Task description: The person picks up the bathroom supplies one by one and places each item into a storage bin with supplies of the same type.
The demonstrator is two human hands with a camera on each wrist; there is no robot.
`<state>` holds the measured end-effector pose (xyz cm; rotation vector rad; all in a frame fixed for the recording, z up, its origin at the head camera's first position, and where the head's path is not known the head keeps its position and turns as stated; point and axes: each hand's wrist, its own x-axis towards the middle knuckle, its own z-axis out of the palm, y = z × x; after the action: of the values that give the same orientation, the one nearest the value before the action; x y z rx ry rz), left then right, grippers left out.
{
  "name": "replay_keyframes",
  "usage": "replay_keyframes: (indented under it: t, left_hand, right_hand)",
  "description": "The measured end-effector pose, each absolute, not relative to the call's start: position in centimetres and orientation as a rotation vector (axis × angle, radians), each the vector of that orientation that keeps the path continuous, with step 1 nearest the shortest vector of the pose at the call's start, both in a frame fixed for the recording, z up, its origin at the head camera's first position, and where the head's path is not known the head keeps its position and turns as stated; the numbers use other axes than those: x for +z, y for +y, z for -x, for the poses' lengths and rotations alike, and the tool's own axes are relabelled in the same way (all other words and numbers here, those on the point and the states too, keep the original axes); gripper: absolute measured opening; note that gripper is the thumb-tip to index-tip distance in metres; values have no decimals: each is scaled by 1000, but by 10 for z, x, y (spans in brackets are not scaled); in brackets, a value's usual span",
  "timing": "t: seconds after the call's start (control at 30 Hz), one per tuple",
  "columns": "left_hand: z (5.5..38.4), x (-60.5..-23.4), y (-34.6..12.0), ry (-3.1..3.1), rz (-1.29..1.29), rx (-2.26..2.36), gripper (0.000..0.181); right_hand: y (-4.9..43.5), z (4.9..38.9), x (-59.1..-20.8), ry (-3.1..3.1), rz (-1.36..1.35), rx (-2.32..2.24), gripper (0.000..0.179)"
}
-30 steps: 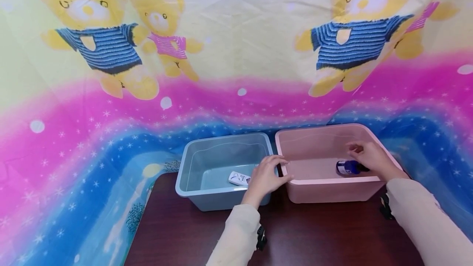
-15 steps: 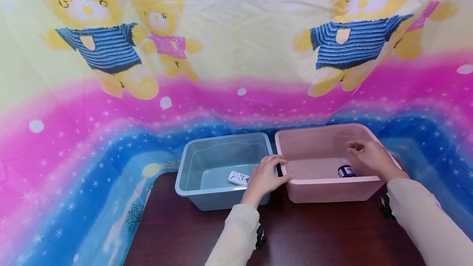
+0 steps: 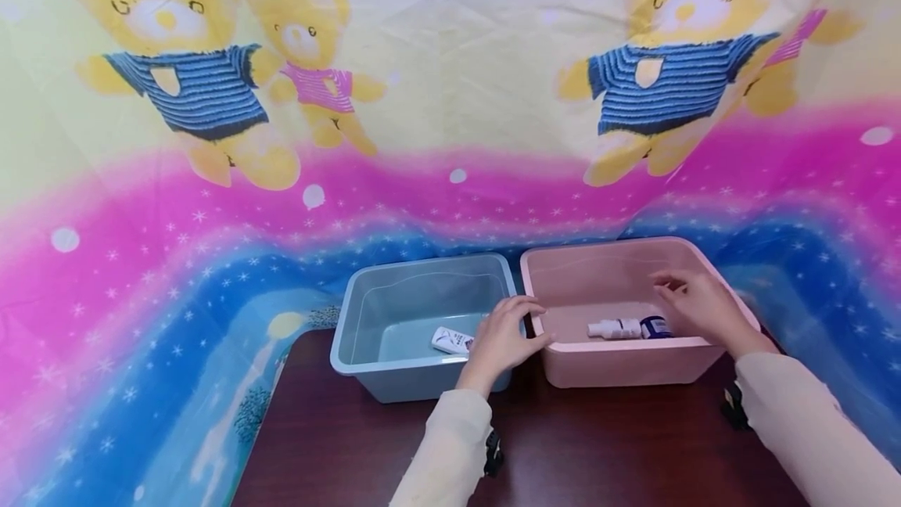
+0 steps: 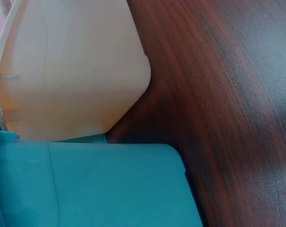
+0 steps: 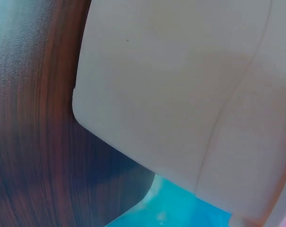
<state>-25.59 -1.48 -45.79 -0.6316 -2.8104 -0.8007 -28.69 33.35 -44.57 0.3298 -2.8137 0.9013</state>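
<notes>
My left hand (image 3: 502,339) touches the pink bin's left rim with its fingertips, its thumb at the front corner. My right hand (image 3: 695,300) hangs over the right side of the pink bin (image 3: 626,367), fingers loosely curled with nothing in them, wrist over the front right rim. Below it, against the front wall inside, lie a white bottle (image 3: 615,329) with a narrow neck pointing left and a dark blue container (image 3: 656,327) with a white label, end to end. The front rim hides their lower sides. Neither wrist view shows a hand at work.
A blue-grey bin (image 3: 394,386) stands just left of the pink one, with a white printed pack (image 3: 452,340) lying in it, partly behind my left hand. Both stand on a dark wooden table (image 3: 577,444). A bear-printed cloth (image 3: 450,100) hangs right behind them.
The dark blue bottle with a black cap beneath my right hand has gone from view. A white bottle now shows left of the dark blue container. Both hands have stayed almost where they were.
</notes>
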Motion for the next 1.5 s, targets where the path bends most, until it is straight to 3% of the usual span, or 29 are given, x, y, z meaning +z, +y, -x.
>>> replay_keyframes:
  t: [0.77,1.5]
  left_hand:
    - [251,-461,-14,-2731,630,-834,43]
    - [250,-454,-17,-2634,675,-1021,45]
  right_hand:
    - [317,244,-444,-2605,-314,887,25]
    - [310,234,-430,-2572,-447,753,25]
